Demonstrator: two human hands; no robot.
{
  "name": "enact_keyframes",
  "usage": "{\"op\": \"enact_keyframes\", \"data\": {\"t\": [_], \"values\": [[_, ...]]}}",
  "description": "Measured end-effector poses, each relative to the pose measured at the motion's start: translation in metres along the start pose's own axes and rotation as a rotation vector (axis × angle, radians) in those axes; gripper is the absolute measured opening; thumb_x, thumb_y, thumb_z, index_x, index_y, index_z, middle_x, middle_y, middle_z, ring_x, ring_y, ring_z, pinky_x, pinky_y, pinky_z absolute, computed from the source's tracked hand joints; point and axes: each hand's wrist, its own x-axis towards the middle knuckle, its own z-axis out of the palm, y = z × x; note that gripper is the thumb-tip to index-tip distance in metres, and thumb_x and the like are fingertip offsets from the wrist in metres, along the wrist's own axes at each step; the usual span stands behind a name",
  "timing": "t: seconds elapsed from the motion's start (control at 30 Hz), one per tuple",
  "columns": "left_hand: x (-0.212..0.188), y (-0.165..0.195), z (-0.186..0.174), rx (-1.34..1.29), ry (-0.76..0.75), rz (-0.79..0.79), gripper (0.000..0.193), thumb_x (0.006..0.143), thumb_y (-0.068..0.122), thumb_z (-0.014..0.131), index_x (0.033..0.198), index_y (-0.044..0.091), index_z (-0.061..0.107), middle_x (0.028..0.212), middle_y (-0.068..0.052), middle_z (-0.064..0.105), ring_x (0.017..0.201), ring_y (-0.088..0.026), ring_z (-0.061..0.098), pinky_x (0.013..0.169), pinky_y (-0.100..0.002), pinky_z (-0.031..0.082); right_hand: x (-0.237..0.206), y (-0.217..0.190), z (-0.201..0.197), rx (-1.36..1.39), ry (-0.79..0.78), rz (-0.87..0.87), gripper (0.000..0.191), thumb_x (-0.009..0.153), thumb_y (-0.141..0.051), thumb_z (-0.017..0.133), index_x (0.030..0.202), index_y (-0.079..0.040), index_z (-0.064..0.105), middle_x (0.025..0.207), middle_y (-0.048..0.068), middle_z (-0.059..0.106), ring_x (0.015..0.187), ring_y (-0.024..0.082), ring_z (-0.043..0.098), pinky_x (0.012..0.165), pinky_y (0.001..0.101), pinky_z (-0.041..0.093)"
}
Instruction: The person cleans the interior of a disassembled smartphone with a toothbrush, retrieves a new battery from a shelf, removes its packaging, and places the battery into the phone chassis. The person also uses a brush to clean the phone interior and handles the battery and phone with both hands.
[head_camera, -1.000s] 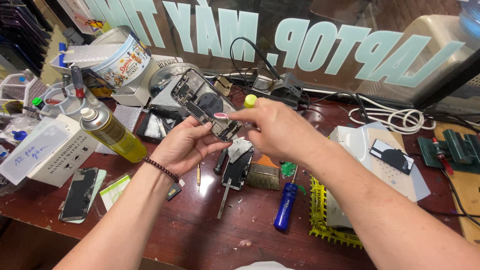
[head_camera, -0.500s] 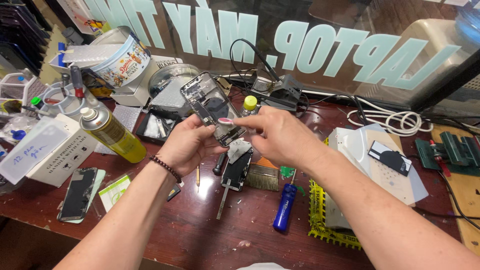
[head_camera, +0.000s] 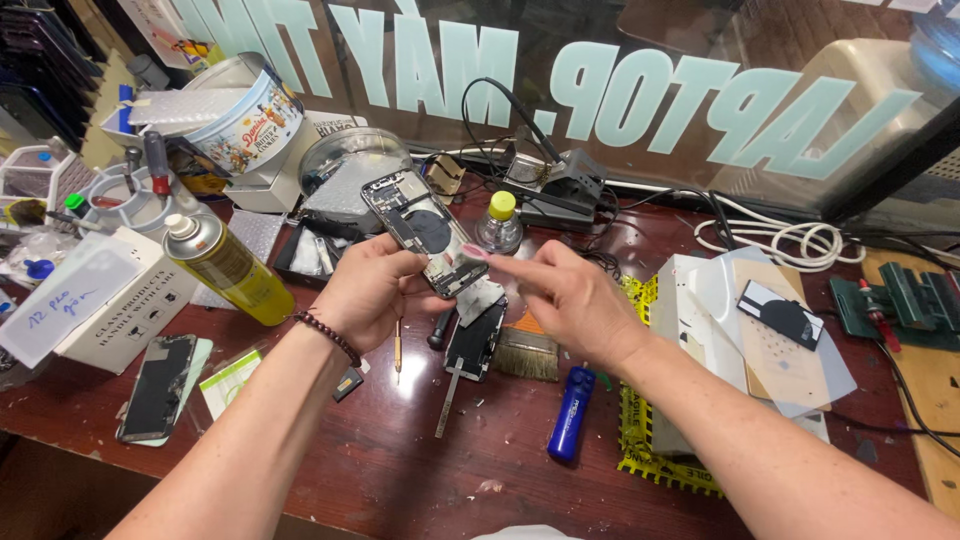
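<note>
Above the cluttered counter (head_camera: 400, 470), left hand (head_camera: 370, 290) grips an opened phone (head_camera: 425, 232), innards exposed; right hand (head_camera: 570, 300), loosely curled, touches its lower end with a fingertip.

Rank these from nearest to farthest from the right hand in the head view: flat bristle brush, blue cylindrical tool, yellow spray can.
1. Flat bristle brush, just below the right hand.
2. Blue cylindrical tool, lower on the table.
3. Yellow spray can, far left.
</note>
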Motion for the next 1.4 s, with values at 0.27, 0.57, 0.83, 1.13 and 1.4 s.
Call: {"op": "enact_keyframes", "data": {"t": [0.27, 0.57, 0.83, 1.13, 1.4], "values": [[-0.020, 0.015, 0.009, -0.188, -0.165, 0.037, 0.017, 0.097, 0.002, 0.054, 0.113, -0.003, 0.058, 0.114, -0.019, 0.070, 0.105, -0.030, 0.074, 0.088, -0.048, 0.066, -0.026, 0.017, 0.055, 0.330, -0.152, 0.590, 0.036, 0.092, -0.019, 0.062, 0.127, -0.008, 0.063, 0.074, 0.007, 0.062, 0.063, 0.021, 0.060, 0.061, 0.0380, 0.050], [-0.047, 0.020, 0.028, -0.315, -0.471, 0.059, 0.037, 0.103, 0.008, 0.057, 0.139, 0.002, 0.054, 0.132, -0.015, 0.065, 0.121, -0.028, 0.065, 0.099, -0.049, 0.059, -0.031, 0.012, 0.043, 0.925, -0.292, 0.986, 0.025, 0.099, -0.025, 0.064, 0.095, 0.000, 0.064, 0.070, 0.004, 0.063, 0.059, 0.016, 0.060, 0.053, 0.0307, 0.050], [-0.044, 0.013, 0.028, -0.305, -0.486, 0.027, 0.038, 0.103, 0.009, 0.056, 0.140, 0.003, 0.051, 0.134, -0.015, 0.063, 0.125, -0.029, 0.064, 0.104, -0.052, 0.058, -0.065, 0.018, 0.090, 0.232, -0.606, 0.929, 0.027, 0.090, -0.029, 0.073, 0.090, -0.002, 0.077, 0.073, 0.013, 0.076, 0.068, 0.022, 0.076, 0.068, 0.0365, 0.060], [-0.041, 0.008, 0.024, -0.298, -0.512, -0.002, 0.037, 0.103, 0.009, 0.056, 0.140, 0.000, 0.052, 0.132, -0.016, 0.065, 0.121, -0.028, 0.066, 0.099, -0.049, 0.060, -0.015, 0.010, 0.033, 0.639, -0.052, 0.751, 0.029, 0.095, -0.029, 0.068, 0.096, -0.002, 0.078, 0.077, 0.008, 0.072, 0.066, 0.014, 0.064, 0.062, 0.0327, 0.051], [-0.033, 0.008, 0.030, -0.293, -0.546, -0.022, 0.038, 0.104, 0.011, 0.057, 0.141, 0.003, 0.054, 0.130, -0.014, 0.066, 0.119, -0.026, 0.067, 0.097, -0.046, 0.061, 0.031, -0.049, -0.040, 0.881, -0.075, 0.640, 0.021, 0.087, -0.015, 0.074, 0.101, 0.000, 0.075, 0.083, 0.004, 0.076, 0.067, 0.009, 0.068, 0.057, 0.0265, 0.055]]}}
